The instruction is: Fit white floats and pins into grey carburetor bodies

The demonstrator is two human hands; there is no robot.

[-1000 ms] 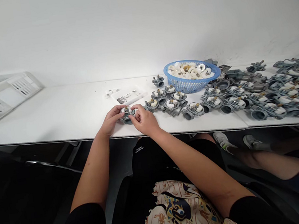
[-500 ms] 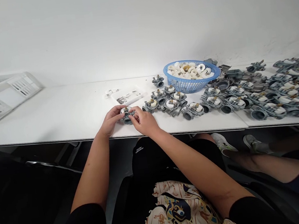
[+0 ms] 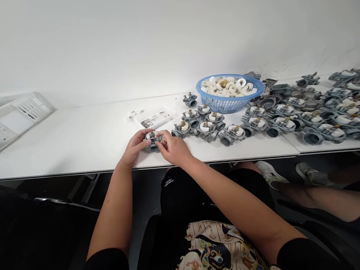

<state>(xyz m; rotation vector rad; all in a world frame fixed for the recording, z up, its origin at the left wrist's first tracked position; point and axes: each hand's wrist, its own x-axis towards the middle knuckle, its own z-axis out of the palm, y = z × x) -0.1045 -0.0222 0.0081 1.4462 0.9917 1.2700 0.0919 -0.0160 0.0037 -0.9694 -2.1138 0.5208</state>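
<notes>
A grey metal carburetor body point(image 3: 154, 147) with a white float and a brass piece on top rests near the front edge of the white table. My left hand point(image 3: 134, 148) is closed around its left side, thumb and fingers gripping the rim. On the opposite side, my right hand point(image 3: 174, 147) has its fingertips pinched at the right edge of the same part. Whether a tiny piece sits between those fingertips is hidden. Just behind lies a shallow clear tray point(image 3: 165, 111) of small metal pieces. Several similar carburetor bodies point(image 3: 206, 127) with white floats stand to the right.
A blue basket point(image 3: 232, 103) full of white floats stands behind the carburetor bodies. More grey bodies point(image 3: 310, 118) crowd the table's right side. A white slotted basket point(image 3: 9, 126) is at the far left. Another person's leg point(image 3: 328, 202) shows below the table at right.
The view has shifted slightly. Both hands stay on the carburetor body, with only small finger movements on its top and right edge.
</notes>
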